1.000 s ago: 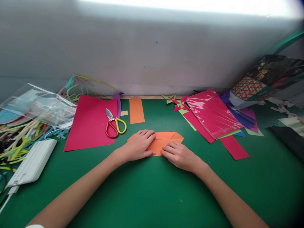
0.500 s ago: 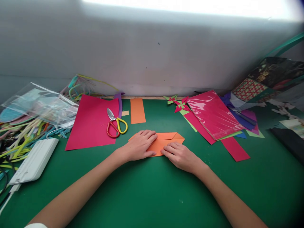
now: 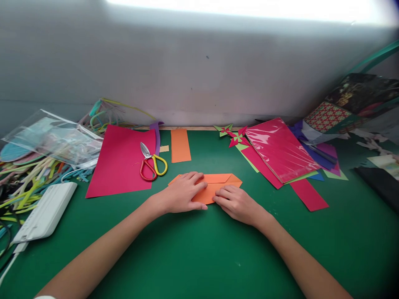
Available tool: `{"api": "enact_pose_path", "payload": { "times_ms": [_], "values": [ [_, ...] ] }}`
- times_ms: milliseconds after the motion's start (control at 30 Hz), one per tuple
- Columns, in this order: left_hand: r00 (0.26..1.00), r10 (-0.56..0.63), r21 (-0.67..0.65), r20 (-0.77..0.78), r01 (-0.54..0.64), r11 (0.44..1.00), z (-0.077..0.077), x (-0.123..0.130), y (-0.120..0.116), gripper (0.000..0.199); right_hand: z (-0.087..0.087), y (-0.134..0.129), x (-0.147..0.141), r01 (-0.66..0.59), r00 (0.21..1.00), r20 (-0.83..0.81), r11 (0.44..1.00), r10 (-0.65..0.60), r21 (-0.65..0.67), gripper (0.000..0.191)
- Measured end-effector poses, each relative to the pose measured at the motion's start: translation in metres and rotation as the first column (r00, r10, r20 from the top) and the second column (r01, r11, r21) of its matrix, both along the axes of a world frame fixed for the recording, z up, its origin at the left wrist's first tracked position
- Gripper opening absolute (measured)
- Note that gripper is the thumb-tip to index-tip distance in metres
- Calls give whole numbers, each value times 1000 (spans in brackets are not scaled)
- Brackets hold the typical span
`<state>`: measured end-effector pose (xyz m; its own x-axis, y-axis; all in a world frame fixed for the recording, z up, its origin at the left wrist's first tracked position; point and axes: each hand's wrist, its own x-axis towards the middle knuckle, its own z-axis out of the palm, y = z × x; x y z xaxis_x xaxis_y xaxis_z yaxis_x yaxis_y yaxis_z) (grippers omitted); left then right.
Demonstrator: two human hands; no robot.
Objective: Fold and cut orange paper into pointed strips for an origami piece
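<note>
An orange sheet of paper [image 3: 205,193] with folded upper corners lies before me on the green table. My left hand [image 3: 187,192] rests across its left part, fingers stretched out and the thumb by the lower edge. At the lower right edge, my right hand [image 3: 235,202] has its fingers curled and pressed together on the paper; the fingertips partly hide the edge there. Beyond the left hand, scissors [image 3: 152,162] with one red and one yellow handle lie partly on a red sheet [image 3: 121,162]. An orange strip [image 3: 181,145] sits farther back.
Folded red-and-green paper stars [image 3: 232,133] lie at the back, beside a glossy pack of red paper [image 3: 282,149]. On the left are a white power strip [image 3: 46,211], a clear plastic bag [image 3: 62,137] and a tangle of pipe cleaners. A wall closes off the back.
My left thumb has shifted slightly right and toward me, past the paper's lower edge. My right fingers have slid a little to the right. The paper stays in place.
</note>
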<state>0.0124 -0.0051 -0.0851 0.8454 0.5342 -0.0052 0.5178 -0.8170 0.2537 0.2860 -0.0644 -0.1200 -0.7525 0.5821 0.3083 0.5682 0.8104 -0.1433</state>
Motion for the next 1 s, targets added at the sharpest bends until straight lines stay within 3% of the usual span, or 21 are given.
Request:
{"api": "enact_pose_path", "payload": {
  "times_ms": [367, 533, 1000],
  "values": [
    [999, -28, -29, -17, 28, 999, 6, -2, 1, 60, 1, 0, 0, 14, 998, -60, 999, -17, -49, 21],
    [1000, -22, -14, -18, 21, 1000, 7, -1, 0, 49, 3, 0, -1, 19, 996, -87, 997, -25, -74, 22],
    [1000, -1, -14, -27, 0, 1000, 6, -1, 3, 43, 6, 7, -1, 76, 969, -209, 962, -134, -264, 22]
  ]
}}
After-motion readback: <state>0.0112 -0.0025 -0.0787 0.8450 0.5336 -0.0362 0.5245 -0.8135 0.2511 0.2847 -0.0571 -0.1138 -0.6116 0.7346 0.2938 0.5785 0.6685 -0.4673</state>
